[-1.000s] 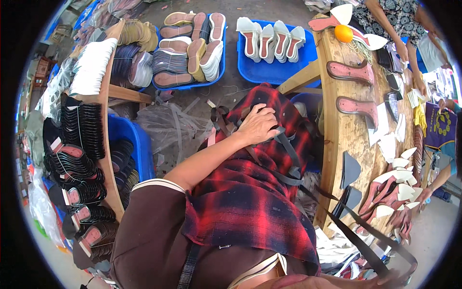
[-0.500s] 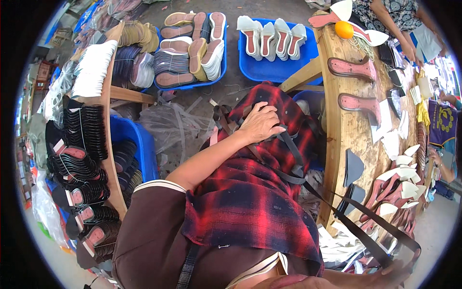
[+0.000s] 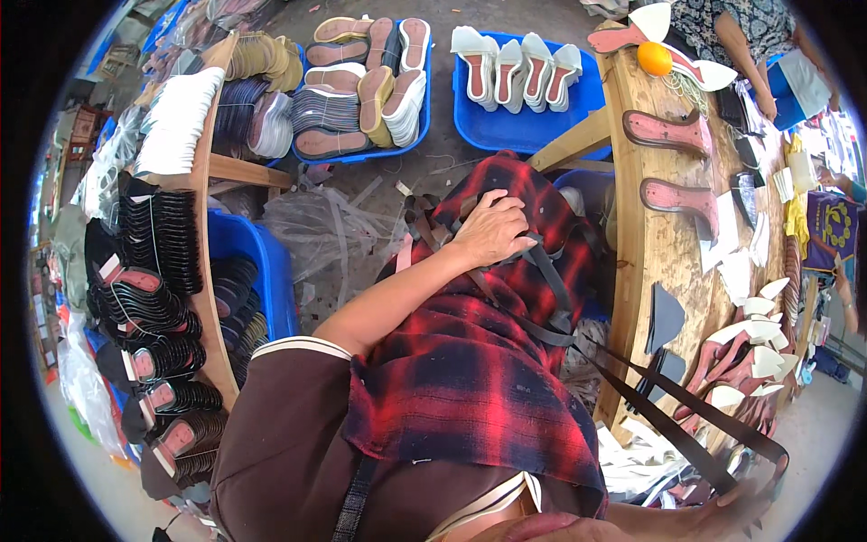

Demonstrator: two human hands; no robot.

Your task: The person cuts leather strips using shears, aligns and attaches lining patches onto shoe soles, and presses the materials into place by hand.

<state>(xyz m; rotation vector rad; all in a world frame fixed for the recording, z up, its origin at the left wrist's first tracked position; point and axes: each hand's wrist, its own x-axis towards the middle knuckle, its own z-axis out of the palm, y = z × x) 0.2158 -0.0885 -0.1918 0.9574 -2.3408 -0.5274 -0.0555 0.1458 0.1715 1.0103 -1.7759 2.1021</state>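
Observation:
My left hand [image 3: 492,230] lies closed over several black straps [image 3: 553,285] on my lap, pressed against the red and black checked apron [image 3: 488,361]. The palm side is hidden. From there a long black strap runs taut to the lower right, where it doubles back in a loop. My right hand [image 3: 751,506], small and blurred at the picture's edge, is closed on the looped end. More loose strap ends hang beside my left hand, on its left side.
At right stands a wooden bench [image 3: 650,244] bearing pink shoe lasts [image 3: 668,131], grey pieces and an orange [image 3: 654,59]. Blue bins [image 3: 533,135] of soles and uppers stand ahead. A left rack [image 3: 203,226] carries bundled insoles. Another person's arm [image 3: 754,68] is at the far right.
My hands and the strap hold nearly the same places. The view has shifted slightly. At the far right the other person's arms have moved a little.

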